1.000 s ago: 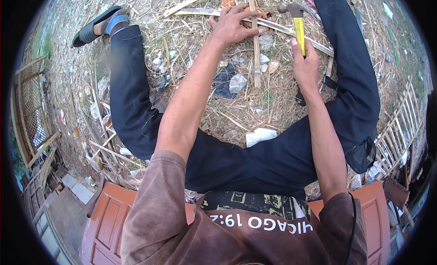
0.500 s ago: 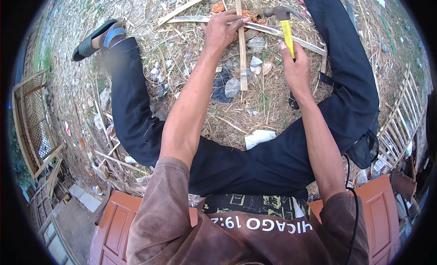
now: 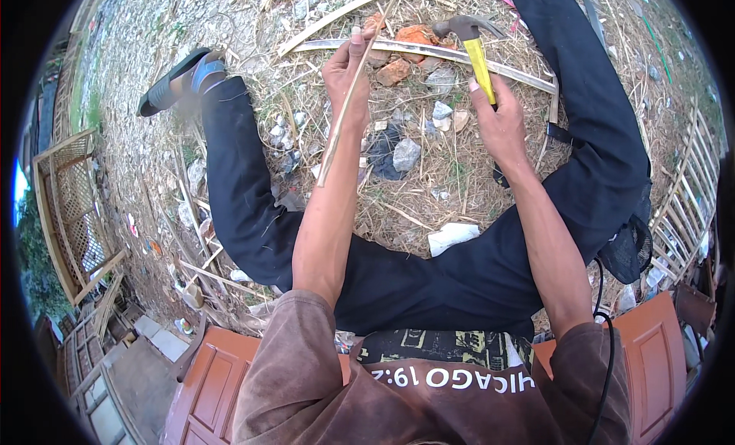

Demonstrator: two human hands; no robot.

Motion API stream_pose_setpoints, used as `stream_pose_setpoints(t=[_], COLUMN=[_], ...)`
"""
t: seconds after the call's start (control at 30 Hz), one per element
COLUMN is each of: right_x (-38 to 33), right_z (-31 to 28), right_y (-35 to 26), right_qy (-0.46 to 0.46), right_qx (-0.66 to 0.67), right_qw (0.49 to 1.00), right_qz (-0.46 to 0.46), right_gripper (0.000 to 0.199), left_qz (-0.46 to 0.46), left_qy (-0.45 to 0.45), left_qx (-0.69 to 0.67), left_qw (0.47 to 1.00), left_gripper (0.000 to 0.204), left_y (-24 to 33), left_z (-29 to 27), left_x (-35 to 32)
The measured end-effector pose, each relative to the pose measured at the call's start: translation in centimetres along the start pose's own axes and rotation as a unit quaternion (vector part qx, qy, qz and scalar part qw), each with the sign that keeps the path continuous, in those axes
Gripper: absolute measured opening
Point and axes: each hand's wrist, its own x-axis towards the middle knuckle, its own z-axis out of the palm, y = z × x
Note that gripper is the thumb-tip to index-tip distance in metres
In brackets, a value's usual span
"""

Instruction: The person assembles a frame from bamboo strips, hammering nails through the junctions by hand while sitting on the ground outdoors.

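Left hand [image 3: 346,76] is closed narrow on a thin, pale, slightly bowed wooden strip [image 3: 348,101], which slants across the palm and wrist. Right hand [image 3: 501,117] is wrapped low on the yellow handle of a grey-headed claw hammer [image 3: 475,58], its head pointing away from the body.

From my end, I see a long, narrow, greyish wooden strip [image 3: 429,50] lying on the straw-littered ground, running past orange-red brick chunks [image 3: 393,72] and passing below the hammer in view. A second pale, flat wooden strip [image 3: 337,16] lies at its upper left, and a short pale stick [image 3: 554,107] sits at its right end; I can't tell whether those two are joined.

As for how far along this is, I judge that the held strip and the hammer are both in hand, but little more shows as finished. I make out no nail and no joint between the held strip and the long one, and the hammer head is well apart from the held strip. Any fixing of that piece looks undone to me.
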Motion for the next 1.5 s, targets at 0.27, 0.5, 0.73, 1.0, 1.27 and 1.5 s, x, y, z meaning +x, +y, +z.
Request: stream_pose_setpoints(t=[0.27,0.5,0.73,1.0,1.27,1.5], right_x=[-0.4,-1.5,-3.1,-4.0,-3.8,-3.0], right_z=[0.0,2.0,3.8,5.2,4.9,3.8], right_y=[-0.5,-3.7,-7.4,-4.6,-3.7,-2.8], right_qy=[-0.017,-0.066,-0.103,-0.070,-0.091,-0.080], right_qx=[-0.011,0.115,0.288,0.311,0.226,0.170], right_qw=[1.000,0.987,0.950,0.943,0.968,0.982], right_qz=[-0.007,0.089,0.058,0.095,0.054,0.020], right_gripper=[0.030,0.040,0.036,0.024,0.020,0.021], left_qz=[0.034,0.133,0.192,0.360,0.231,0.218], left_qy=[0.014,-0.001,-0.026,0.000,-0.010,-0.044], left_qx=[-0.044,0.033,0.166,0.334,0.314,0.300], left_qw=[0.998,0.991,0.967,0.871,0.921,0.928], left_gripper=[0.043,0.032,0.022,0.011,0.013,0.014], left_y=[1.2,0.5,0.1,-0.9,-0.3,-0.6], left_z=[-0.1,0.9,1.2,1.5,1.7,2.4], left_x=[-0.7,-3.4,-4.5,-5.1,-5.1,-4.4])
